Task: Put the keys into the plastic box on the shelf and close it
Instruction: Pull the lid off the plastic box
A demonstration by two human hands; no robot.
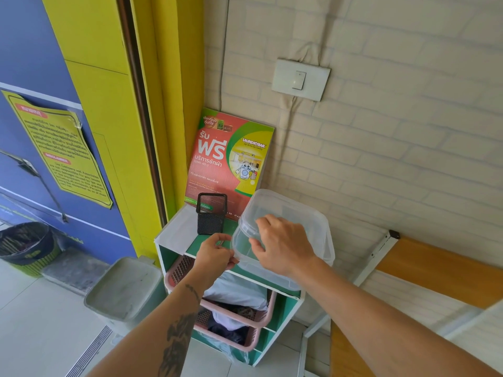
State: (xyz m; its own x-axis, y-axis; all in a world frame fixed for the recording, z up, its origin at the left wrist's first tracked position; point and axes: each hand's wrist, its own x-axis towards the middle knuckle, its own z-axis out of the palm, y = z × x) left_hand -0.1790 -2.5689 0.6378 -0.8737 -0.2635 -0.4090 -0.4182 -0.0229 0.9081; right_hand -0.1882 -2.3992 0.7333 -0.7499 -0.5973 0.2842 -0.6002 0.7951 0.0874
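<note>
A clear plastic box (pixel 261 270) stands on the top of a small white and green shelf (pixel 174 235), at its right side. Its clear lid (pixel 288 210) is tilted up over the box, lifted at the near left edge. My right hand (pixel 283 246) grips that edge of the lid. My left hand (pixel 215 255) is pinched shut right at the box's left rim, and a small grey metal bit, which looks like the keys (pixel 220 242), shows between its fingertips. The inside of the box looks empty where I can see it.
A black mesh pen cup (pixel 211 213) stands on the shelf top left of the box, with a red laundry poster (pixel 223 159) leaning behind it. Pink baskets (pixel 236 317) of cloth fill the lower shelves. A grey bin (pixel 125 289) sits to the left and a wooden bench (pixel 435 270) to the right.
</note>
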